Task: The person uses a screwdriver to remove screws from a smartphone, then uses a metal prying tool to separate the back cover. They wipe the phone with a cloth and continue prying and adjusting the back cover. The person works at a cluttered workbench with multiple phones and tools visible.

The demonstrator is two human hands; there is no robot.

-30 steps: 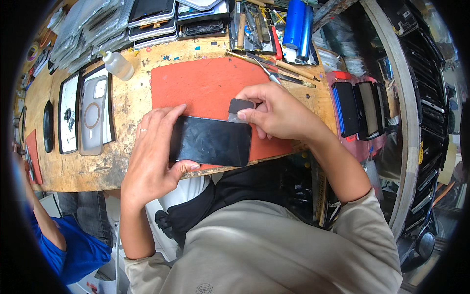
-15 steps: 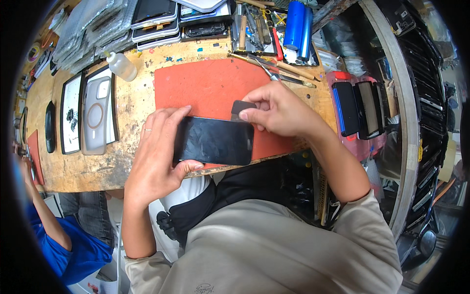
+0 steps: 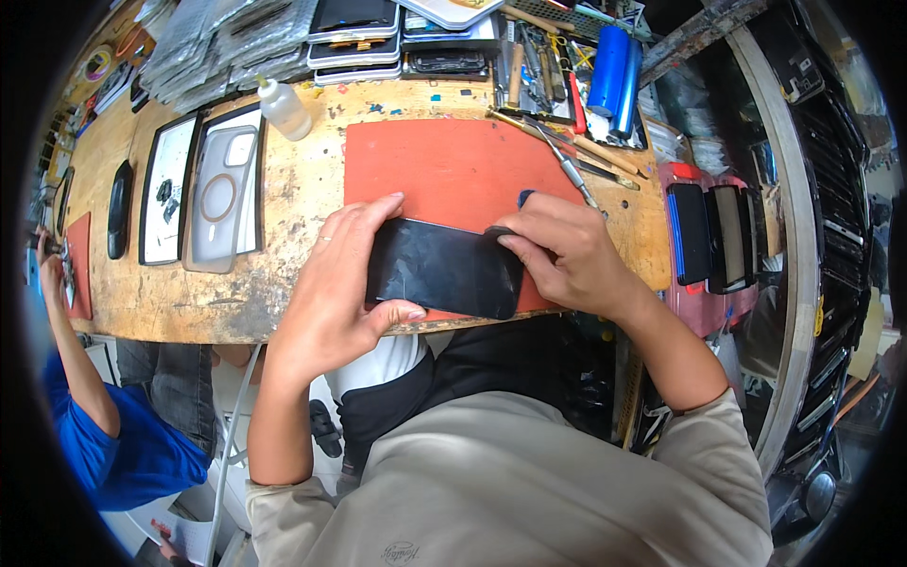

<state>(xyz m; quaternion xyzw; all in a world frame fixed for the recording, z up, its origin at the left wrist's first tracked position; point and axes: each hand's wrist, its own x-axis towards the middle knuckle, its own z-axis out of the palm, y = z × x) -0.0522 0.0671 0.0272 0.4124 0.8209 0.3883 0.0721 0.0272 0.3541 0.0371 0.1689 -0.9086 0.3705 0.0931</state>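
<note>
A black phone [image 3: 442,269] lies flat, screen up, on the near edge of a red mat [image 3: 444,170] on a worn wooden bench [image 3: 302,217]. My left hand [image 3: 335,283] grips the phone's left end, thumb under its near edge. My right hand [image 3: 567,255] presses a small dark flat tool [image 3: 501,233] onto the phone's right end.
A clear phone case [image 3: 219,198] and a glass panel [image 3: 165,189] lie left of the mat, beside a small squeeze bottle [image 3: 283,107]. Screwdrivers [image 3: 567,156], blue cylinders [image 3: 614,71] and stacked phones [image 3: 354,42] sit behind. Another person in blue [image 3: 113,435] works at the left.
My right hand has slid with the tool from the phone's far right corner down onto its right end. The left hand keeps its grip.
</note>
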